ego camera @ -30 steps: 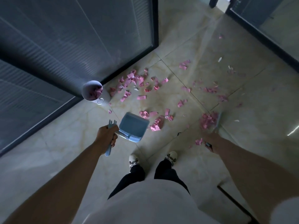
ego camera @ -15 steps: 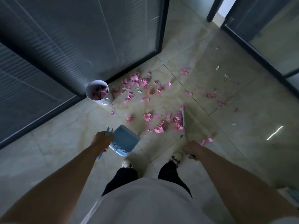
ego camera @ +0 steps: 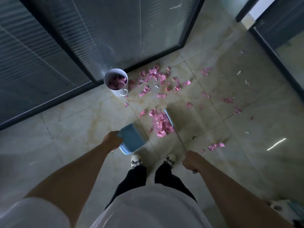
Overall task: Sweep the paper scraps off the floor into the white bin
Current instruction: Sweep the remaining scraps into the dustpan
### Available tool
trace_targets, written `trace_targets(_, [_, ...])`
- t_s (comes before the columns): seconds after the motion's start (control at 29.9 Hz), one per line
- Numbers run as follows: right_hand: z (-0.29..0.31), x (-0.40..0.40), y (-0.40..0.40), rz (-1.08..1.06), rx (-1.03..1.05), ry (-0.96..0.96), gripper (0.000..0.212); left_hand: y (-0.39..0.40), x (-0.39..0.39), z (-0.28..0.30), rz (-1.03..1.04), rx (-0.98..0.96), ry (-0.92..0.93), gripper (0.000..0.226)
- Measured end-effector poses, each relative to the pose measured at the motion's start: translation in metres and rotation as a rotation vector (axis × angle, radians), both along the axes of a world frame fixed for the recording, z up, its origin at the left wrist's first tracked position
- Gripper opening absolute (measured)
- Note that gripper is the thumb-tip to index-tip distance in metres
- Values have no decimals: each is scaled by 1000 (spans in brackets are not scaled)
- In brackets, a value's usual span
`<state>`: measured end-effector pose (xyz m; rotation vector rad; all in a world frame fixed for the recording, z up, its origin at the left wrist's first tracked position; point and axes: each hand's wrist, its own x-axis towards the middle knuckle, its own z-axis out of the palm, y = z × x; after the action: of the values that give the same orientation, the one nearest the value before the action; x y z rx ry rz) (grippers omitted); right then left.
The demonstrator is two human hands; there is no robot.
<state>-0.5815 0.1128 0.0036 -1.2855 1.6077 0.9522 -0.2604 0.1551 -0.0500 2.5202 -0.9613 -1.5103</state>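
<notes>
Two bare hands work over a pale tiled floor (ego camera: 69,129), seen from above by a person standing in white shoes (ego camera: 135,160) and dark trousers. The left hand (ego camera: 112,140) is curled tight around the handle end of a blue dustpan (ego camera: 131,138), which sits near the left foot. The right hand (ego camera: 191,161) is a closed fist around the thin handle of a broom (ego camera: 178,137); the broom's head lies farther out, pressed against the right edge of a heap of pink paper scraps (ego camera: 162,125). That heap sits just right of the dustpan, apart from it. Many more pink scraps (ego camera: 158,79) are scattered across the far floor, thickest along the foot of a dark-framed glass wall (ego camera: 115,30), with a few stray bits to the right. A round white bin (ego camera: 116,83) stands far left of the scraps, against the glass wall, already holding pink paper. One small clump of scraps (ego camera: 216,146) lies near the right hand.
</notes>
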Motion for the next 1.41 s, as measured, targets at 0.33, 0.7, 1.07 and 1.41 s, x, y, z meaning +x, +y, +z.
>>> trace_targets(0.33, [5, -21, -15, 79, -217, 48, 42, -22, -2, 2, -1, -8, 10, 25])
trace_targets(0.7, [-33, -19, -59, 386, -255, 14, 56, -16, -5, -4, -149, 30, -76, 35])
trace_targets(1.07, [6, -70, -74, 694, -370, 149, 54, -30, 8, -4, -223, 26, -176, 30])
trace_targets(1.41, [7, -112, -46, 306, -284, 109, 62, -38, 11, -6, -316, 19, -179, 26])
